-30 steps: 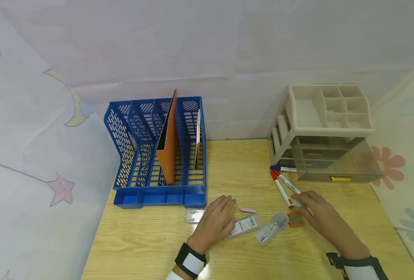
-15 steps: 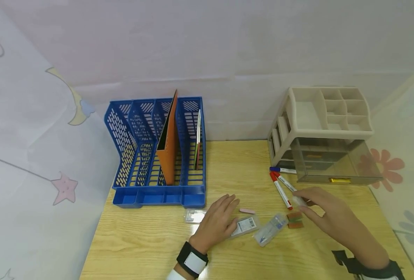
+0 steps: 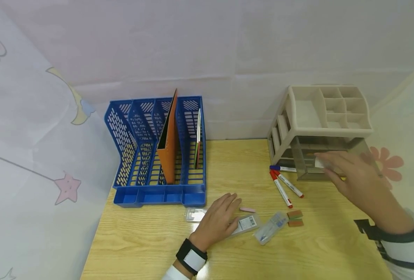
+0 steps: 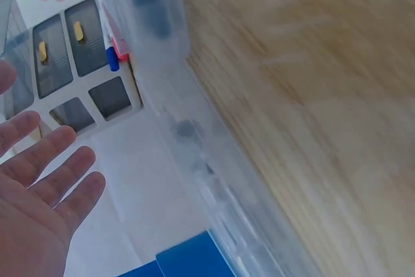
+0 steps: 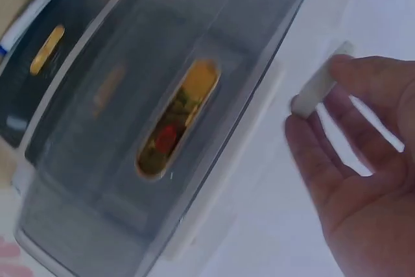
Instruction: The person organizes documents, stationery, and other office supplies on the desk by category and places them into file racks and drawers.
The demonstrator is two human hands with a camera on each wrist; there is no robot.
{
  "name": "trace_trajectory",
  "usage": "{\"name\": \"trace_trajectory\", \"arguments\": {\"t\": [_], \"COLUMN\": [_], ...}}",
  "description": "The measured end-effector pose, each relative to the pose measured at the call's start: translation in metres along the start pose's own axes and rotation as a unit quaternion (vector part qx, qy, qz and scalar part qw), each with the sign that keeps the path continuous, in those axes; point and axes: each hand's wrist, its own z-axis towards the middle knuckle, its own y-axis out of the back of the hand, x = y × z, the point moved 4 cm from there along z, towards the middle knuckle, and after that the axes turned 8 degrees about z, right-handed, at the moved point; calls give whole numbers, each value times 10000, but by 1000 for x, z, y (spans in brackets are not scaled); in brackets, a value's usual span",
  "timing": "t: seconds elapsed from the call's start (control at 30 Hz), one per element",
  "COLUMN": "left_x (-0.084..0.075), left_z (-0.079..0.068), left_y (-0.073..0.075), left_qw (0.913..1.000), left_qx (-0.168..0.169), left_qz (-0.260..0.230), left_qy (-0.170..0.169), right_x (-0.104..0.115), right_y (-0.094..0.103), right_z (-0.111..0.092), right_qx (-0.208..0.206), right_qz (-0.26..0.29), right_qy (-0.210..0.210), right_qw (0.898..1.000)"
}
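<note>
My right hand (image 3: 361, 181) pinches a small white eraser (image 3: 320, 163) between thumb and fingers, over the pulled-out clear drawer (image 3: 306, 176) of the cream desk organizer. In the right wrist view the eraser (image 5: 318, 89) shows beside the drawer's front (image 5: 240, 37) with its gold handle. Down on the table, my left hand (image 3: 216, 219) lies with fingers extended, overlapping the end of a clear case with a white label (image 3: 247, 223). From the left wrist, its fingers (image 4: 78, 167) look spread and hold nothing.
Two red markers (image 3: 281, 190) and a blue one (image 3: 283, 168) lie before the organizer (image 3: 294, 116). Near the left hand are a pink stick (image 3: 247, 209), two more clear cases (image 3: 271, 228) and brown-green blocks (image 3: 295, 218). A blue file rack (image 3: 159, 196) holds an orange folder (image 3: 168, 163).
My right hand has lifted the eraser from beside the red markers, moving up and right to over the drawer. The left hand has barely shifted.
</note>
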Motion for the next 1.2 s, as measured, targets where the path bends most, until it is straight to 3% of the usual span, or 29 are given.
{"name": "trace_trajectory", "arguments": {"t": [0.17, 0.33, 0.73, 0.93, 1.2], "left_x": [6, 13, 22, 27, 30], "left_z": [-2, -5, -15, -24, -34], "left_y": [3, 5, 8, 6, 8], "left_qw": [9995, 9985, 9958, 9940, 9934], "left_qx": [266, 427, 574, 804, 803], "left_qz": [144, 295, 506, 596, 735], "left_qy": [-4, -186, -505, -435, -348], "right_x": [-24, -44, -74, -79, -76], "right_y": [-4, -17, -48, -58, -66], "right_z": [12, 23, 44, 44, 39], "right_qx": [798, 1450, 2449, 2672, 2120], "right_qz": [-87, -80, 117, 141, 85], "right_qy": [-160, -598, -1208, -1224, -703], "right_qw": [9966, 9876, 9619, 9557, 9747]}}
